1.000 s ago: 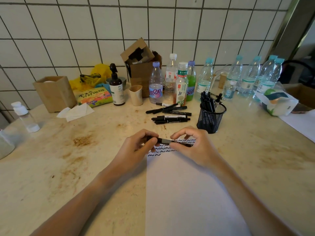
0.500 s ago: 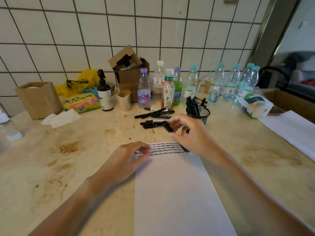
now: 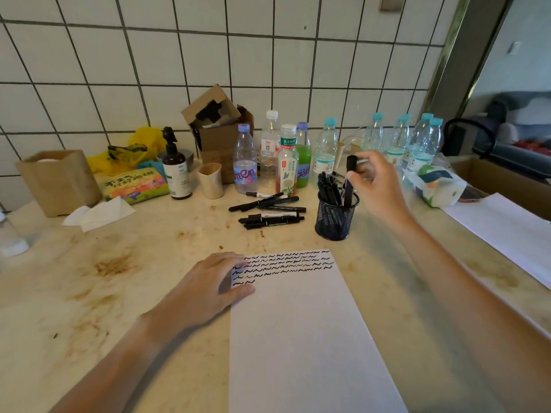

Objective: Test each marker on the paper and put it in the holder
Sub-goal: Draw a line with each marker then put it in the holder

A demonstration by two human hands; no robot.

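Note:
My right hand (image 3: 374, 186) holds a black marker (image 3: 350, 171) upright over the black mesh holder (image 3: 336, 216), its lower end dipping among the several markers standing inside. My left hand (image 3: 213, 286) lies flat on the top left corner of the white paper (image 3: 298, 338), fingers spread, holding nothing. The paper's top carries rows of black squiggles (image 3: 283, 265). A loose pile of black markers (image 3: 269, 210) lies on the counter left of the holder.
Along the tiled wall stand several plastic bottles (image 3: 287, 159), a brown pump bottle (image 3: 176, 171), a small cup (image 3: 211, 180), an open cardboard box (image 3: 217, 129) and a brown tissue box (image 3: 59, 180). A wrapped pack (image 3: 438, 186) and a second sheet (image 3: 504, 225) lie at the right.
My right hand lifted the capped marker off the paper and carried it right to the holder. My left hand let go of it and settled flat on the paper's corner.

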